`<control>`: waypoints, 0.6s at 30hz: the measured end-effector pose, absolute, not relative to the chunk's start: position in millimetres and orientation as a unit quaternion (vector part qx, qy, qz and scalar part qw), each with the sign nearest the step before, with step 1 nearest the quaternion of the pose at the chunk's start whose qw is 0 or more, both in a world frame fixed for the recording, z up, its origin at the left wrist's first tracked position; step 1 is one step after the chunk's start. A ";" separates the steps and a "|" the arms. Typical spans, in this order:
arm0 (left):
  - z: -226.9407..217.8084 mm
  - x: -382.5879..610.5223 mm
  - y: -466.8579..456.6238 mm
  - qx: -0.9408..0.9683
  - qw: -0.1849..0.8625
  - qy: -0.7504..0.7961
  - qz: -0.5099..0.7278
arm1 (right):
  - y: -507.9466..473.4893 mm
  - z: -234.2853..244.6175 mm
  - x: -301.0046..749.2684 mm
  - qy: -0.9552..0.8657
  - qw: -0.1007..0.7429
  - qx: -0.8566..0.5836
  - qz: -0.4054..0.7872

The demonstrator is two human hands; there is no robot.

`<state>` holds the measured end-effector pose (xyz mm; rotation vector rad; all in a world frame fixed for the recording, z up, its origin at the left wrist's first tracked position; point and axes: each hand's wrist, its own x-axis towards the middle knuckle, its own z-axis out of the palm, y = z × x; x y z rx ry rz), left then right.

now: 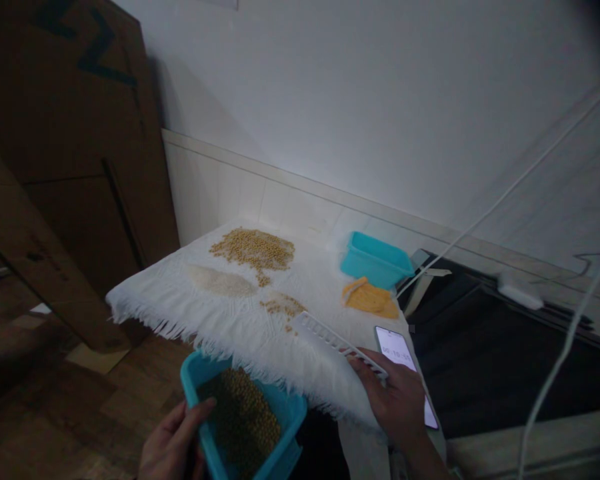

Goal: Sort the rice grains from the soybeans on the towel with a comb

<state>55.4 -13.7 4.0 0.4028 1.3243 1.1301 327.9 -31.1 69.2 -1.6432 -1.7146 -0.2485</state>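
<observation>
My left hand (173, 440) grips the near rim of a teal plastic tub (275, 410) partly filled with yellow beans, held just below the fringed front edge of a white cloth (240, 320). My right hand (395, 400) is closed on one end of a white slotted scraper (330, 340), which lies on the cloth with its far end by a small scatter of beans (283, 307). A bigger bean pile (254, 248) sits farther back. A heap of white grains (220, 281) lies to its left front.
A second teal tub (375, 260) stands at the back right of the cloth, an orange cloth (370, 298) in front of it. A lit phone (397, 350) lies beside my right hand. Cardboard sheets (65, 167) lean at the left. White cables (555, 143) cross the right side.
</observation>
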 end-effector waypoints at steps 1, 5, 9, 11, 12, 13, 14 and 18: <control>2.0 55.4 -13.7 0.185 0.628 0.577 0.489 | -29.5 70.3 326.3 -0.673 0.369 -0.635 -0.092; -6.0 54.5 -12.7 0.208 0.620 0.582 0.483 | -22.9 75.0 317.4 -0.696 0.380 -0.606 -0.071; -6.7 54.6 -11.4 0.192 0.628 0.574 0.489 | -24.1 78.7 307.8 -0.717 0.380 -0.579 -0.081; -5.4 55.2 -11.3 0.195 0.631 0.570 0.489 | -29.9 81.0 302.8 -0.722 0.370 -0.577 -0.089; -4.5 55.5 -11.5 0.198 0.633 0.568 0.487 | -33.6 82.4 300.3 -0.723 0.366 -0.579 -0.091; -3.5 55.7 -11.6 0.200 0.633 0.568 0.486 | -37.4 83.9 298.1 -0.723 0.364 -0.580 -0.090; -2.3 55.9 -11.8 0.197 0.635 0.569 0.484 | -40.7 85.5 296.4 -0.721 0.363 -0.584 -0.088; 2.0 55.7 -12.4 0.179 0.627 0.577 0.491 | -42.7 88.7 298.3 -0.694 0.363 -0.614 -0.098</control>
